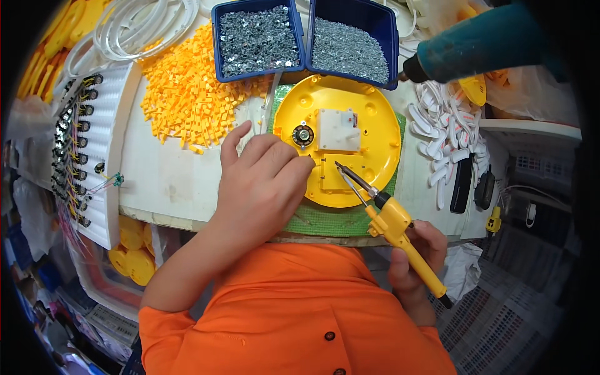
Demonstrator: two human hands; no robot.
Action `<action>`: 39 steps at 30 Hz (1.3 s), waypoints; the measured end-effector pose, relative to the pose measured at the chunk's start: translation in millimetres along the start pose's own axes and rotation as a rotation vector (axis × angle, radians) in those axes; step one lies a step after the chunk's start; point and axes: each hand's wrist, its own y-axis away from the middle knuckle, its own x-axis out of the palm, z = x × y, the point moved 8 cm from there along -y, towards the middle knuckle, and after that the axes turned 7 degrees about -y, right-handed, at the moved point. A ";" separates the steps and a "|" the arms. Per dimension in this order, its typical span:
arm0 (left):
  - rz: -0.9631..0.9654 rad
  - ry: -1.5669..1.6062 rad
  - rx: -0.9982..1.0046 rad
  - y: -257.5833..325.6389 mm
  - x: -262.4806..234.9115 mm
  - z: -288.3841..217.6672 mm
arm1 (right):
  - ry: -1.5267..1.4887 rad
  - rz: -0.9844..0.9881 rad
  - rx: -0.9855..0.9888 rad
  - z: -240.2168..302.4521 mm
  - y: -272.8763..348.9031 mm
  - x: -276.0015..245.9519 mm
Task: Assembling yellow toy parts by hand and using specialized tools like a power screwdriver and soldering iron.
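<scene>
A round yellow plastic housing (381, 125) lies in front of me with its inside facing up. Fixed in it are a small round speaker (303, 135), a white box-shaped module (338, 130) and a yellow rectangular compartment (353, 167). My left hand (259, 175) lies over the housing's left edge, fingers curled together beside the speaker; whatever they pinch is hidden. Between the fingers and thumb of my right hand (422, 253) is a yellow soldering iron (394, 222) with a thin feed tube beside its tip. That tip points down at the compartment's upper edge.
A green mat (331, 222) lies under the housing. Blue bins (259, 44) of small metal parts stand behind it, and a teal power driver (481, 44) hangs at upper right. Small yellow pieces (187, 87) and wired speakers on white foam (115, 156) sit left; white parts (437, 125) right.
</scene>
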 end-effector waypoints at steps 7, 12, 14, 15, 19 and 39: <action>-0.062 -0.035 -0.123 -2.2 5.6 -0.9 | 0.230 0.134 -0.134 12.9 -13.6 19.2; -0.038 0.006 -0.145 -0.9 7.9 2.1 | 0.284 0.157 -0.188 19.1 -18.9 22.5; -0.039 0.016 -0.144 -0.2 10.2 2.8 | 0.301 0.164 -0.183 20.1 -21.1 22.7; -0.039 0.022 -0.140 0.0 11.4 2.8 | 0.301 0.169 -0.184 20.3 -22.0 22.9; -0.049 0.019 -0.146 1.3 11.1 3.7 | 0.336 0.179 -0.194 24.3 -28.7 25.9; -0.036 -0.004 -0.132 -0.3 14.0 2.8 | 0.370 0.165 -0.265 37.2 -40.4 20.3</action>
